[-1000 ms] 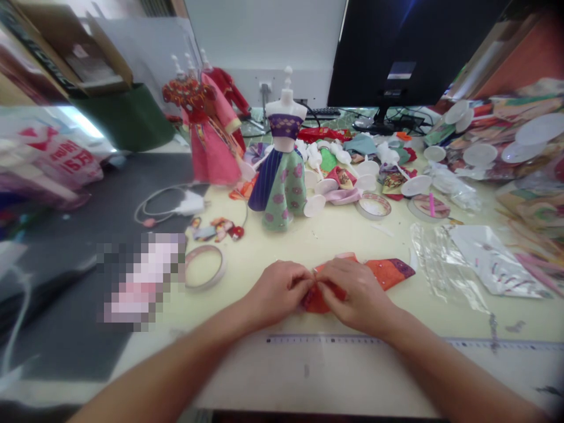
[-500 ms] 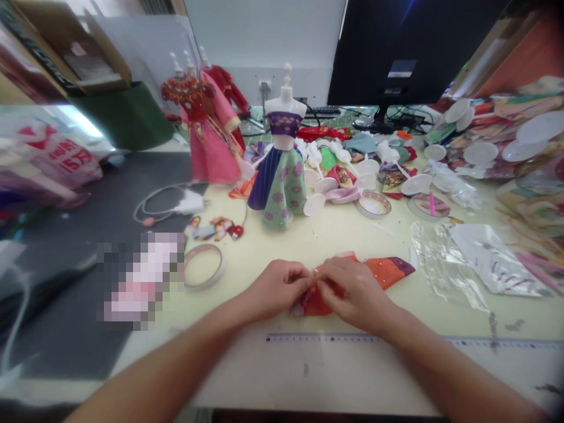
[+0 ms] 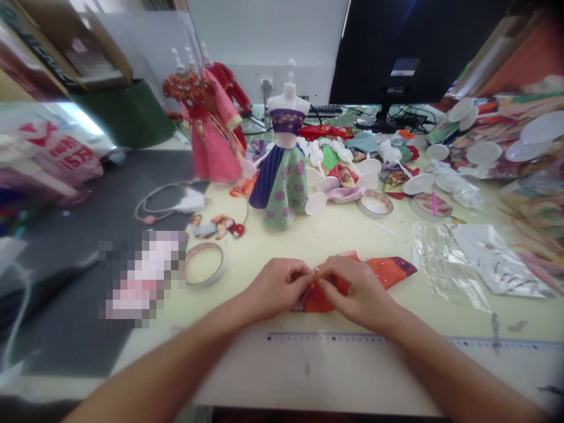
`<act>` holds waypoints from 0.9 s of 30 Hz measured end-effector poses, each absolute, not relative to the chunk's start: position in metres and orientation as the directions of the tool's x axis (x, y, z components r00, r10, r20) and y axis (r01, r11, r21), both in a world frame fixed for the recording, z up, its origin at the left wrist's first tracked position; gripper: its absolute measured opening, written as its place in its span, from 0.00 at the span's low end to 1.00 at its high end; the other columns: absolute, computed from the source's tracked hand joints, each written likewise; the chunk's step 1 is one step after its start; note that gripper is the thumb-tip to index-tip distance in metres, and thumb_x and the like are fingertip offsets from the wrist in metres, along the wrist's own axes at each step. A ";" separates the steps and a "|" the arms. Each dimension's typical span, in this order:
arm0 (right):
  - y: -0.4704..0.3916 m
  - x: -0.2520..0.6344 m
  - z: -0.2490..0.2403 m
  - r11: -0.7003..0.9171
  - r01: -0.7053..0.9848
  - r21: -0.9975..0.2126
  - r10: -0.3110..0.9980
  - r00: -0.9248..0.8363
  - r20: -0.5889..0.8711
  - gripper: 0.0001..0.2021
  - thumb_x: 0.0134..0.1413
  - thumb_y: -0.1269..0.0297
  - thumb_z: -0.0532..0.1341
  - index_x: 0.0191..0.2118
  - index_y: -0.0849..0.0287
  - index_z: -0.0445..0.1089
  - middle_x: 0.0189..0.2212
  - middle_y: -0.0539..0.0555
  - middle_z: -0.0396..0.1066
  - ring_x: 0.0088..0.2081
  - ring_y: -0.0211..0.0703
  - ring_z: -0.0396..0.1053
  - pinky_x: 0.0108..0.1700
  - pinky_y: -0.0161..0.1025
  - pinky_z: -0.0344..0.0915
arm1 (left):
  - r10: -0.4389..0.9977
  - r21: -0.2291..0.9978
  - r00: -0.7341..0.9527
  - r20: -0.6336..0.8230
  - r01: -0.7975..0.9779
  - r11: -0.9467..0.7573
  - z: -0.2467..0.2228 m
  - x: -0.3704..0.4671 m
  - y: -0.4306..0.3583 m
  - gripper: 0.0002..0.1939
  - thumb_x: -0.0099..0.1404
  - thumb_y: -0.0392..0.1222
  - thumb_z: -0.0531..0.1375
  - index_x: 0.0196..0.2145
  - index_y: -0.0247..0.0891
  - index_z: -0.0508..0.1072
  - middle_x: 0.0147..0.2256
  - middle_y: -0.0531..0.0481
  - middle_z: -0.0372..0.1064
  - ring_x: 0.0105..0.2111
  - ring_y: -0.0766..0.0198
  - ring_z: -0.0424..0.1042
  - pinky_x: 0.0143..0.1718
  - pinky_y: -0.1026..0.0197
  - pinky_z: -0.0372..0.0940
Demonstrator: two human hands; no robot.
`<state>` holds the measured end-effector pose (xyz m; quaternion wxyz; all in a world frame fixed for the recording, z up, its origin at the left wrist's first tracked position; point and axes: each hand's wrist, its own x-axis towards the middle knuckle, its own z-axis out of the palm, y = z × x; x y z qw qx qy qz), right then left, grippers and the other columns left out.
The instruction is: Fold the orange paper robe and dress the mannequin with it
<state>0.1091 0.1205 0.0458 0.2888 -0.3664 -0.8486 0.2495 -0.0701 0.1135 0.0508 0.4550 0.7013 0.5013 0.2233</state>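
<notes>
Orange cloth (image 3: 319,299), dark-patterned at its right tip, lies on the pale table (image 3: 247,376), beyond one ruler (image 3: 304,338). My left hand (image 3: 284,286) and right hand (image 3: 355,286) pinch it, fingers narrow, tips nearly meeting. Three tape rolls (image 3: 224,267); four upright dress forms (image 3: 287,120). Rear: one black monitor (image 3: 396,47).

There are four standing dress forms (image 3: 284,173), three tape rolls (image 3: 224,264), one ruler (image 3: 304,337), one monitor (image 3: 409,53) and one orange garment (image 3: 388,271)
</notes>
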 end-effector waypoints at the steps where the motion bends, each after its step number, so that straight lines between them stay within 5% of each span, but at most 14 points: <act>1: 0.120 0.109 0.046 0.626 0.482 -0.614 0.755 -0.572 0.320 0.05 0.51 0.73 0.53 0.29 0.60 0.65 0.24 0.51 0.65 0.28 0.39 0.62 0.30 0.36 0.58 | 0.908 0.836 0.407 -0.103 0.530 -0.143 0.051 -0.070 0.113 0.11 0.60 0.39 0.52 0.26 0.35 0.72 0.23 0.53 0.69 0.25 0.68 0.65 0.28 0.66 0.58; 8: 0.118 0.105 0.045 0.686 0.543 -0.484 0.723 -0.583 0.371 0.07 0.52 0.72 0.51 0.28 0.61 0.64 0.25 0.53 0.65 0.28 0.40 0.61 0.31 0.37 0.57 | 0.884 0.595 0.460 0.085 0.688 -0.416 0.050 -0.067 0.109 0.10 0.61 0.35 0.50 0.26 0.37 0.70 0.25 0.52 0.69 0.27 0.66 0.64 0.36 0.61 0.57; 14: 0.117 0.102 0.040 0.675 0.564 -0.475 0.737 -0.546 0.398 0.06 0.49 0.73 0.51 0.25 0.60 0.62 0.22 0.51 0.63 0.26 0.39 0.59 0.28 0.35 0.55 | 0.860 0.502 0.479 0.178 0.707 -0.498 0.048 -0.066 0.105 0.11 0.61 0.34 0.49 0.25 0.36 0.68 0.24 0.51 0.67 0.26 0.66 0.62 0.37 0.59 0.56; 18: 0.119 0.101 0.040 0.574 0.496 -0.651 0.804 -0.491 0.336 0.05 0.46 0.74 0.52 0.23 0.60 0.60 0.21 0.49 0.61 0.25 0.37 0.58 0.28 0.34 0.55 | 0.876 0.578 0.456 0.154 0.678 -0.454 0.051 -0.066 0.106 0.10 0.59 0.33 0.51 0.24 0.36 0.68 0.23 0.52 0.67 0.26 0.67 0.62 0.36 0.60 0.56; 22: 0.122 0.103 0.042 0.278 0.367 -0.888 0.878 -0.473 0.080 0.05 0.46 0.71 0.53 0.23 0.60 0.61 0.21 0.48 0.63 0.25 0.36 0.59 0.28 0.33 0.56 | 0.911 0.738 0.407 0.063 0.595 -0.317 0.055 -0.067 0.108 0.09 0.58 0.33 0.52 0.23 0.36 0.69 0.22 0.54 0.68 0.26 0.68 0.64 0.33 0.64 0.58; 27: 0.127 0.106 0.043 0.104 0.254 -0.962 0.872 -0.488 -0.034 0.06 0.49 0.66 0.55 0.25 0.61 0.65 0.22 0.50 0.65 0.27 0.38 0.61 0.29 0.34 0.57 | 0.918 0.863 0.393 -0.043 0.478 -0.165 0.057 -0.068 0.110 0.09 0.59 0.35 0.51 0.24 0.36 0.69 0.21 0.55 0.66 0.24 0.70 0.64 0.27 0.67 0.58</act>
